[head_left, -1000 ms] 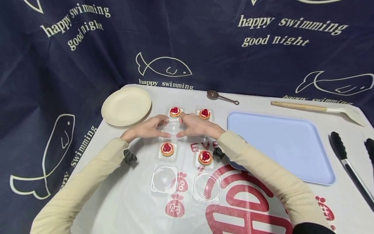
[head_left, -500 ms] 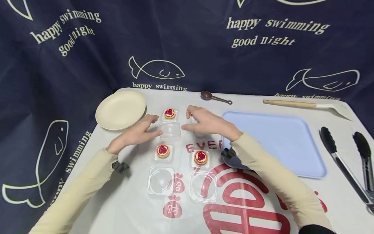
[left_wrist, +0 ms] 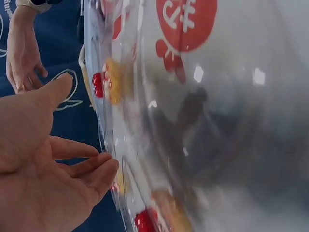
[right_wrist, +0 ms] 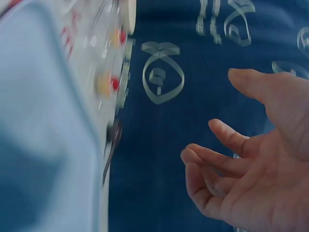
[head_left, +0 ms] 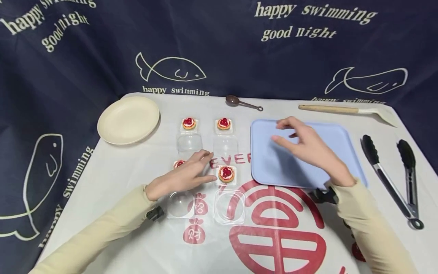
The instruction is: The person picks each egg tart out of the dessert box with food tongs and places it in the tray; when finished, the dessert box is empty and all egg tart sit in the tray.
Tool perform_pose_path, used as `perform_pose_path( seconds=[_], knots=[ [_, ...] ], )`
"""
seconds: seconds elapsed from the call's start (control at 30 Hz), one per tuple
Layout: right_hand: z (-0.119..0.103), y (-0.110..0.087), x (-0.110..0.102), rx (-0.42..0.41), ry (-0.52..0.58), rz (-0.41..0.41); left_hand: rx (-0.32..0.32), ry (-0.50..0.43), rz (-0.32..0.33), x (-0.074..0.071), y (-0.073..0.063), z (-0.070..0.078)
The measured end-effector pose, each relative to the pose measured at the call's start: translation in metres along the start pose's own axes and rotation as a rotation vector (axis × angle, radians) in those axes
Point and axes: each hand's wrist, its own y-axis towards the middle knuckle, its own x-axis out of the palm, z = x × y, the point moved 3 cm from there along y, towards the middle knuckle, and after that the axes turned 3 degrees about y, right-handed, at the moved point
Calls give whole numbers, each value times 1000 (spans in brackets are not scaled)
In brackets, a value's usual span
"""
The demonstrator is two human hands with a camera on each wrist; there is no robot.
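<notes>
My left hand (head_left: 184,173), fingers loosely extended and holding nothing, hovers over the front-left tart (head_left: 179,164) and partly covers it. Its fingertips come close to the front-right tart (head_left: 226,174) in the head view. Above the blue tray (head_left: 263,167) is my right hand (head_left: 308,146), relaxed and with nothing in its grasp. Farther back sit a left tart (head_left: 189,123) and a right tart (head_left: 224,123), red-topped like the others. Each tart rests in one half of an unfolded clear plastic box, such as the one whose lid (head_left: 230,207) lies nearest me.
A cream plate (head_left: 128,120) stands at the back left. Along the far edge lie a brown spoon (head_left: 243,103) and a wooden-handled spatula (head_left: 328,109). Black-tipped tongs (head_left: 393,186) lie spread at the right, past the tray. A dark blue curtain (head_left: 219,45) hangs behind the table.
Both hands have left the back boxes. My right hand has moved right, over the tray, uncovering the back-right tart. My left hand has come nearer, over the front tarts. The view has shifted slightly.
</notes>
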Motion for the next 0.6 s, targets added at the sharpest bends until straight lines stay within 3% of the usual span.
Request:
perform_pose_path(
  seconds=[0.1, 0.17, 0.23, 0.33, 0.4, 0.53, 0.6],
  knots=[
    [28, -23, -23, 84, -3, 140, 14, 12, -7, 4, 4, 2],
    [52, -41, -38, 154, -64, 243, 18, 15, -9, 7, 6, 2],
    [78, -60, -54, 201, -146, 351, 19, 20, -10, 10, 7, 2],
    [116, -89, -75, 303, -327, 397, 13, 11, -6, 13, 9, 3],
    [139, -109, -89, 425, -399, 353, 10, 2, 0, 13, 10, 4],
    [176, -143, -109, 815, -471, 100, 11, -9, 18, 13, 11, 5],
    [189, -152, -113, 925, -500, -3, 4, -16, 19, 12, 12, 5]
  ],
)
